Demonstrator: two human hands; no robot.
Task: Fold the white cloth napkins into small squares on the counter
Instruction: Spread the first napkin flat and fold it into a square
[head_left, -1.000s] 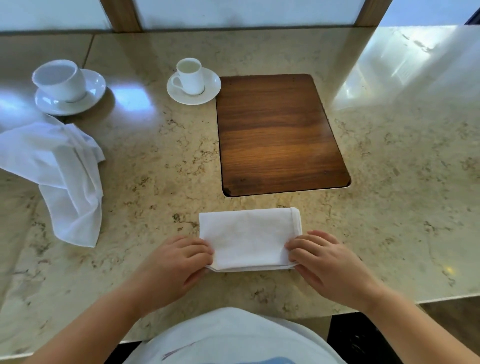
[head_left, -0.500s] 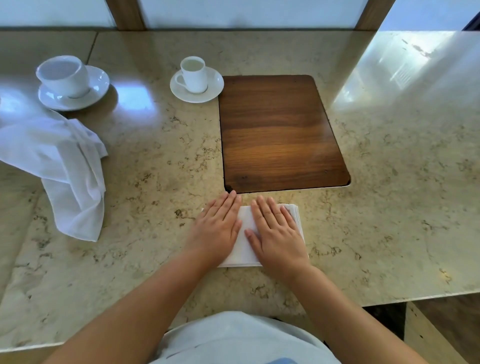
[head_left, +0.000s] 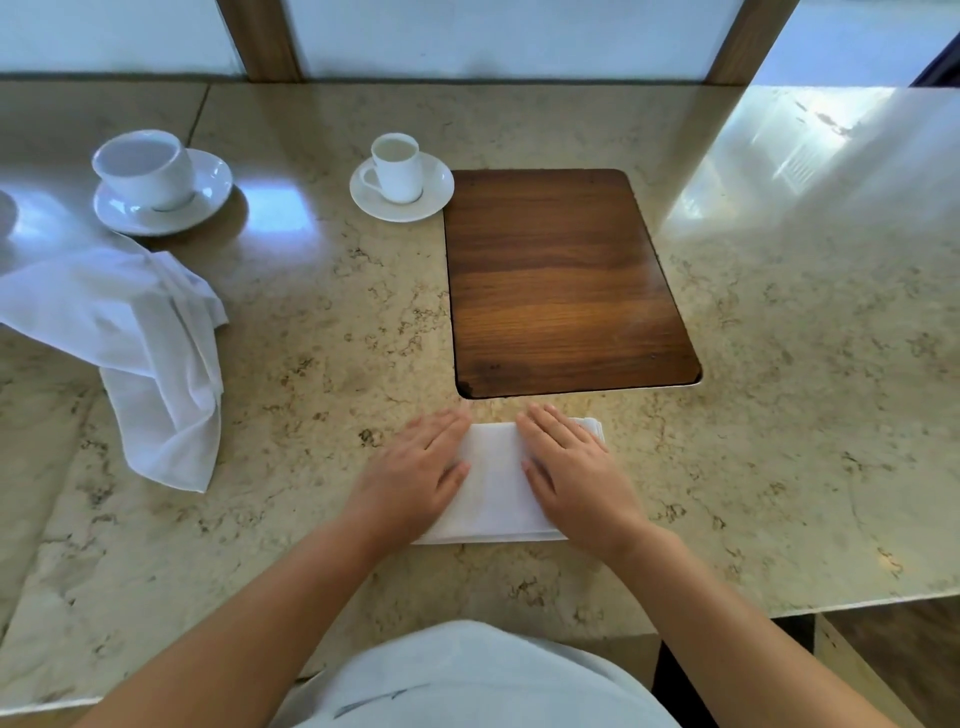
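Setting: likely café or restaurant service counter. Evidence: polished marble counter (head_left: 322, 332), two white cups on saucers (head_left: 141, 169) (head_left: 396, 167), inset wooden panel (head_left: 566, 280), crumpled cloth napkin (head_left: 140, 353).

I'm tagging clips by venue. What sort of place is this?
Likely a café or hotel dining service counter: a polished marble counter, white cups on saucers, and cloth napkins, one folded napkin under both hands, one loose napkin.
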